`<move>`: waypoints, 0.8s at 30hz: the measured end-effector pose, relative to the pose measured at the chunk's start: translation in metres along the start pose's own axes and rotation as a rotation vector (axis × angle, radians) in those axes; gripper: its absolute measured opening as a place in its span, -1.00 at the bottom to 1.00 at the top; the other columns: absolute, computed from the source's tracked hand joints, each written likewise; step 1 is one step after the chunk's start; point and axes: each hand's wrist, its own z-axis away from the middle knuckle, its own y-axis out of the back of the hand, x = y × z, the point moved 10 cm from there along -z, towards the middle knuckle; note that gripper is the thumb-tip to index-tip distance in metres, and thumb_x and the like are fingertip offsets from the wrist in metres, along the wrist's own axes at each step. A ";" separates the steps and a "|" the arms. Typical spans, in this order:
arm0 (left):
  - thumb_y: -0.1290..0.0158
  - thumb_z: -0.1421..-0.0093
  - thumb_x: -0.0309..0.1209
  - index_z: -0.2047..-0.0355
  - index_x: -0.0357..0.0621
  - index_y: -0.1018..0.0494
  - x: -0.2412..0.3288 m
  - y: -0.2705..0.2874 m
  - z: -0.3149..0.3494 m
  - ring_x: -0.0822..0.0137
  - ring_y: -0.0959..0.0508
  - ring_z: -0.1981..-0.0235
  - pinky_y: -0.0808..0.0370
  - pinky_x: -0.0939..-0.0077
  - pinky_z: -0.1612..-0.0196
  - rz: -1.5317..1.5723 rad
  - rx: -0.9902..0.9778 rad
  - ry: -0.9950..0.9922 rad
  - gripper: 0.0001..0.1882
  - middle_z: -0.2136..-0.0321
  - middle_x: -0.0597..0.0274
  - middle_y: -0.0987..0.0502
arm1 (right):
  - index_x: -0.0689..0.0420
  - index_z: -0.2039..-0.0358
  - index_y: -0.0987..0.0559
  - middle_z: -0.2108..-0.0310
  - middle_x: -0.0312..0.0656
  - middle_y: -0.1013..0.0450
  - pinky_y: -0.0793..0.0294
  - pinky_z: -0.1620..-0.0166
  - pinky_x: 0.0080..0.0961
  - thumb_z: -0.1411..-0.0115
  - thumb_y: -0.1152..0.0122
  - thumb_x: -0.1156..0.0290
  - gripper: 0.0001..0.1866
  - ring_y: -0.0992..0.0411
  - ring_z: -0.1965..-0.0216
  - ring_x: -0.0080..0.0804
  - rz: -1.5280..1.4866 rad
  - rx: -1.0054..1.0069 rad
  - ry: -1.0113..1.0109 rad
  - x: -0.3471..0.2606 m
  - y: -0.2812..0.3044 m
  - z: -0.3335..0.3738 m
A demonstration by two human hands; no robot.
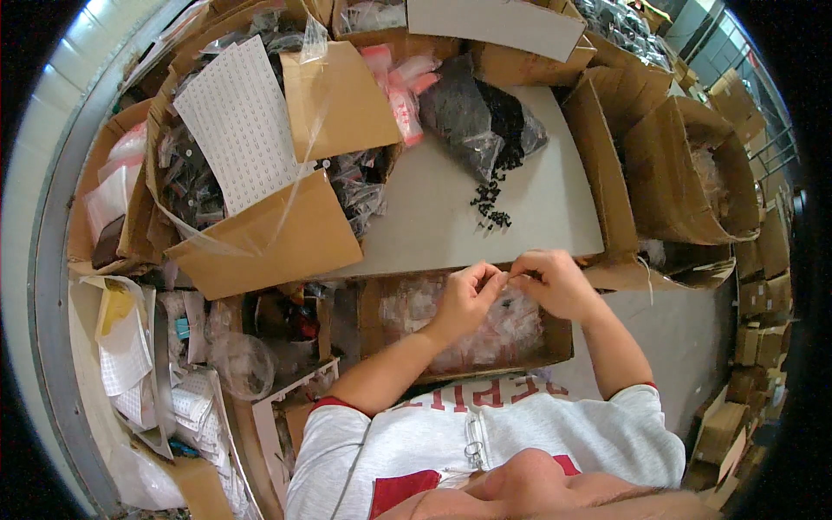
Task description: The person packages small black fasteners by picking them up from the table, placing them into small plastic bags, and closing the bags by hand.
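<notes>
My left hand [470,301] and my right hand [553,282] meet at the table's near edge, fingertips almost touching. Both are closed in a pinch; whatever lies between the fingers is too small to make out. Below them is an open cardboard box [562,347] full of small clear plastic bags [485,342], some with reddish edges. Beyond the hands, a large clear plastic bag [464,113] lies on its side on the white tabletop [416,230]. Small black parts [492,212] spill out of its mouth toward me.
At the left, a large carton [269,247] holds many bagged parts, with a printed white sheet [238,121] on top. Pink-edged plastic bags [403,95] lie behind the table. Open cartons [676,165] stand at the right. Papers [195,407] fill a box at lower left.
</notes>
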 end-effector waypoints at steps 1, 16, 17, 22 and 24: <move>-0.03 -0.23 -0.37 0.38 -0.32 -0.43 -0.005 0.000 -0.001 0.54 -0.33 0.52 -0.34 0.57 0.47 0.046 0.010 0.024 -0.80 0.61 0.25 -0.42 | 0.25 0.41 -0.54 0.53 -0.14 -0.47 -0.40 0.36 -0.49 -0.02 -0.23 0.55 -0.90 -0.42 0.48 -0.40 -0.055 -0.070 -0.049 0.005 0.004 -0.006; -0.02 -0.04 -0.45 0.29 -0.23 -0.46 -0.120 -0.079 0.028 -0.03 -0.43 0.08 -0.40 0.19 0.07 -0.940 -0.738 -0.069 -0.79 0.16 -0.07 -0.43 | 0.31 0.21 -0.48 0.34 -0.22 -0.45 -0.46 0.16 -0.55 -0.21 -0.13 0.46 -0.80 -0.43 0.30 -0.47 -0.941 0.767 0.281 0.000 0.214 -0.144; -0.02 -0.04 -0.45 0.29 -0.23 -0.46 -0.117 -0.077 0.025 -0.03 -0.43 0.08 -0.40 0.19 0.07 -0.934 -0.735 -0.064 -0.79 0.16 -0.07 -0.43 | 0.31 0.22 -0.49 0.34 -0.23 -0.45 -0.43 0.18 -0.58 -0.20 -0.13 0.47 -0.81 -0.42 0.30 -0.49 -0.827 0.657 0.255 0.005 0.195 -0.140; -0.03 -0.13 -0.39 0.31 -0.19 -0.48 -0.060 -0.064 0.009 -0.07 -0.49 0.22 -0.41 0.13 0.17 -0.713 -0.528 -0.211 -0.84 0.33 -0.05 -0.51 | 0.22 0.25 -0.52 0.39 -0.31 -0.42 -0.36 0.25 -0.62 -0.16 -0.17 0.50 -0.85 -0.34 0.33 -0.59 -0.296 0.379 0.141 0.024 0.103 -0.084; -0.05 -0.16 -0.38 0.32 -0.19 -0.48 -0.055 -0.058 0.006 -0.07 -0.52 0.28 -0.43 0.11 0.23 -0.630 -0.521 -0.100 -0.85 0.36 -0.06 -0.53 | 0.20 0.23 -0.53 0.38 -0.27 -0.42 -0.39 0.25 -0.59 -0.12 -0.18 0.51 -0.82 -0.38 0.33 -0.55 -0.116 0.229 -0.036 0.040 0.068 -0.065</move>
